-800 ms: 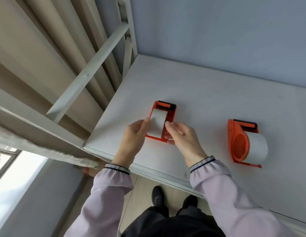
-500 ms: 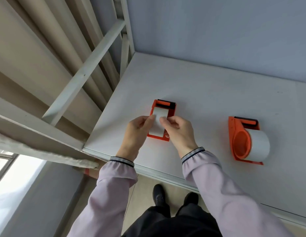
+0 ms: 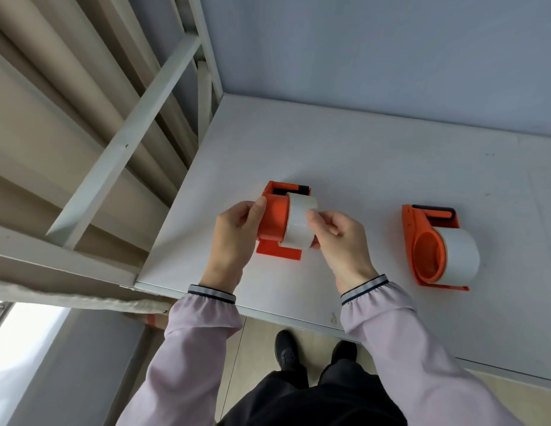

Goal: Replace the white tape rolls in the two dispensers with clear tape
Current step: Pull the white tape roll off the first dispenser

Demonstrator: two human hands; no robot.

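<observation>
Two orange tape dispensers lie on a white table [image 3: 360, 167]. The left dispenser [image 3: 272, 219] is between my hands, tilted so its orange hub shows. My left hand [image 3: 237, 238] grips that hub from the left. My right hand [image 3: 338, 241] pinches the white tape roll [image 3: 299, 222], which sits partway off the hub toward the right. The right dispenser [image 3: 421, 250] rests alone with its own white tape roll [image 3: 458, 256] still on the hub. No clear tape shows in view.
The table's front edge [image 3: 268, 312] runs just under my wrists. A white metal frame [image 3: 126, 142] and beige rails stand beside the table's left side. A blue-grey wall [image 3: 360, 50] backs the table. My shoes [image 3: 286, 352] are on the floor below.
The left dispenser has been tipped up from lying flat. My hands closed on it, and the white roll now sits slid partly off its orange hub.
</observation>
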